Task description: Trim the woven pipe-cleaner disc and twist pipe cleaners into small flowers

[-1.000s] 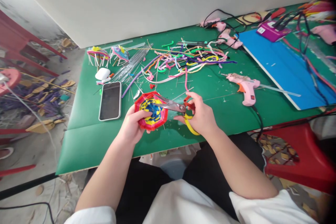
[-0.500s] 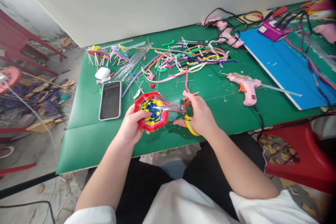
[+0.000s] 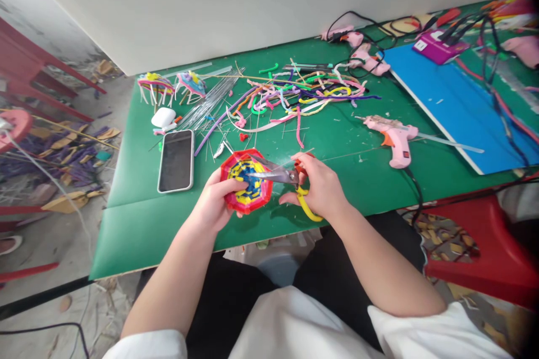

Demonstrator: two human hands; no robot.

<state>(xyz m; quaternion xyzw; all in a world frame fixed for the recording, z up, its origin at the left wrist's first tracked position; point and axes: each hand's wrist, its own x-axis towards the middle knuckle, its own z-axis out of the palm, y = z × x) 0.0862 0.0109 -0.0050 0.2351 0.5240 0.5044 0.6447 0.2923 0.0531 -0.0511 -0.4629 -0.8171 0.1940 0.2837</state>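
My left hand point(image 3: 217, 197) grips a red-rimmed, roughly octagonal woven disc point(image 3: 264, 202) by its left side, thumb across the front. Rings of yellow and blue fill the disc's middle. In my right hand point(image 3: 322, 182) is a pair of scissors point(image 3: 288, 175) with yellow and orange handles. Their blades are parted and reach over the disc's face; I cannot tell whether they touch it. A thin clear strand shows by my right fingertips. Left of the disc lies a phone point(image 3: 176, 161) with a white edge.
Pipe cleaners point(image 3: 303, 90) and thin wires point(image 3: 214, 100) lie tangled at the back. Two small umbrella-like pieces point(image 3: 155, 85) stand at back left. A pink glue gun point(image 3: 393, 137) with its cord is at right, near a blue board point(image 3: 471, 118). A white case point(image 3: 163, 117) sits above the phone.
The disc and my left hand have shifted slightly right, bringing the disc further under the scissor blades. My right hand stays almost in place.
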